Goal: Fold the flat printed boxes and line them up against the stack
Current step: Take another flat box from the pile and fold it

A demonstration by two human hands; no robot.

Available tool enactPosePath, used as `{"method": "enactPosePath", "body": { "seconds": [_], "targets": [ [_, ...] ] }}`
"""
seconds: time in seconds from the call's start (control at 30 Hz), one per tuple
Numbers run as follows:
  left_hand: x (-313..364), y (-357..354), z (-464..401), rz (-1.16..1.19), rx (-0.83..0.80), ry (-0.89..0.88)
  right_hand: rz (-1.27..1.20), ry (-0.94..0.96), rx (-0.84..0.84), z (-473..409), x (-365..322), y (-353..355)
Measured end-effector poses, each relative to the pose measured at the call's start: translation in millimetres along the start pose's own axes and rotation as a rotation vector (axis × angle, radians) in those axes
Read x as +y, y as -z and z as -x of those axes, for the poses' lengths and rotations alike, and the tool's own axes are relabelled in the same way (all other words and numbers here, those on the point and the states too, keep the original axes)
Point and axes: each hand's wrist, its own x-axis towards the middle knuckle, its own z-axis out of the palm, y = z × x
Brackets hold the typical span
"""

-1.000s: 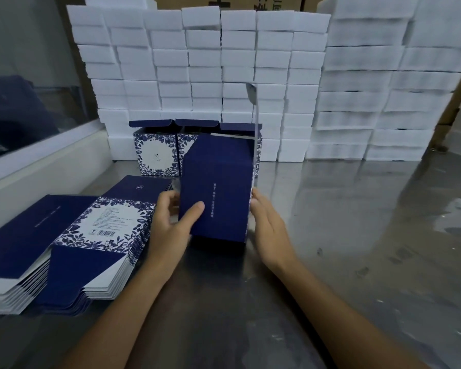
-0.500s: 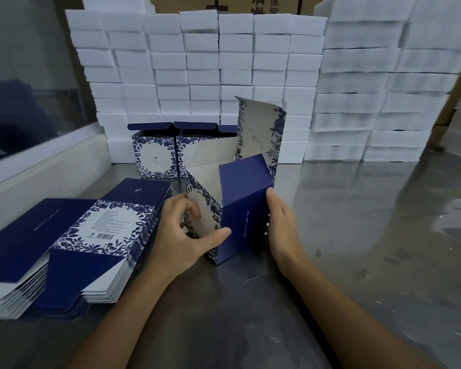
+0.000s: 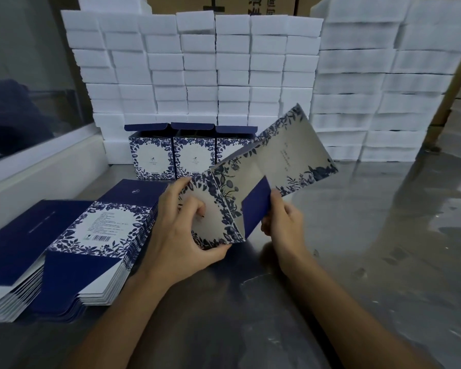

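Head view: box (image 3: 250,187), half-formed and tipped on its side just above the table (image 3: 357,262), in front of three folded boxes (image 3: 194,153) lined up against the white stack (image 3: 197,70); left hand (image 3: 181,235) pinches its near panel, thumb under the lower edge and fingers curled inside, while right hand (image 3: 282,225) grips the blue flap with curled fingers; pile of flats (image 3: 85,235) to the left. Step in hand, by judgement: closing the bottom flaps of a fourth box. Next move likely calls for tucking the blue flap in, squaring the walls, then standing the box beside the row.
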Motion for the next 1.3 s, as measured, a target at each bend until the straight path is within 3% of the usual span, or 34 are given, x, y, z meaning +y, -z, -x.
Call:
{"method": "enactPosePath", "body": {
  "seconds": [0.23, 0.37, 0.6, 0.87, 1.13, 1.3],
  "targets": [
    [-0.5, 1.0, 0.0, -0.062, -0.018, -0.036, 0.134, -0.017, -0.050, -4.3, 3.0, 3.9],
    [-2.0, -0.7, 0.7, -0.076, -0.003, -0.022, 0.088, -0.025, -0.064, -3.6, 3.7, 3.1],
    [-3.2, -2.4, -0.4, -0.135, 0.045, 0.041, 0.110, -0.059, -0.345, 13.7, 1.1, -9.8],
    [-3.4, -5.4, 0.3, -0.156, 0.065, 0.043, 0.012, -0.119, -0.346, 19.7, -4.6, -12.6],
    [-1.4, -6.0, 1.2, -0.159, 0.102, 0.098, 0.053, -0.100, -0.511, 23.8, -5.8, -12.6],
    [-0.3, -4.0, -0.5, -0.069, 0.155, 0.102, 0.027, -0.090, -0.322, 25.2, -7.2, -14.9]
  ]
}}
